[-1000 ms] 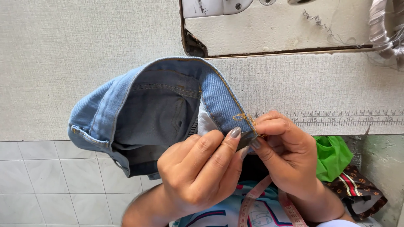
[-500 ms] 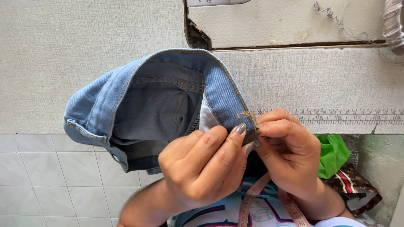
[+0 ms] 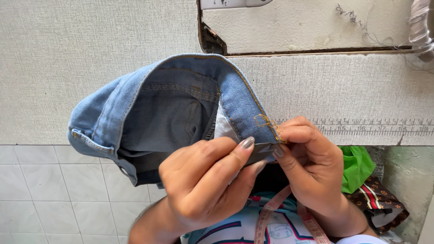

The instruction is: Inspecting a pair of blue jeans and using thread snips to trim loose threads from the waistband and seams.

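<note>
I hold a pair of light blue jeans [image 3: 149, 108] up over a pale textured table, the waistband arched and open toward me. My left hand [image 3: 203, 180] pinches the waistband's near end from the left, thumb and forefinger pressed on the denim. My right hand [image 3: 307, 158] grips the same end from the right, fingertips at a patch of loose yellow-orange stitching [image 3: 266, 123]. The two hands touch at the fabric edge. A white pocket lining [image 3: 224, 126] shows inside the waistband.
A ruler strip [image 3: 375, 126] runs along the table's front edge at right. A sewing machine base [image 3: 235, 3] and its cut-out sit at the top. A green bag [image 3: 357, 165] and patterned cloth [image 3: 375, 203] lie below right. A pink measuring tape [image 3: 271, 217] hangs at my chest. White tiled floor lies at left.
The jeans and both hands have stayed together, the grip unchanged; the view has shifted slightly so the table cut-out sits higher in the picture.
</note>
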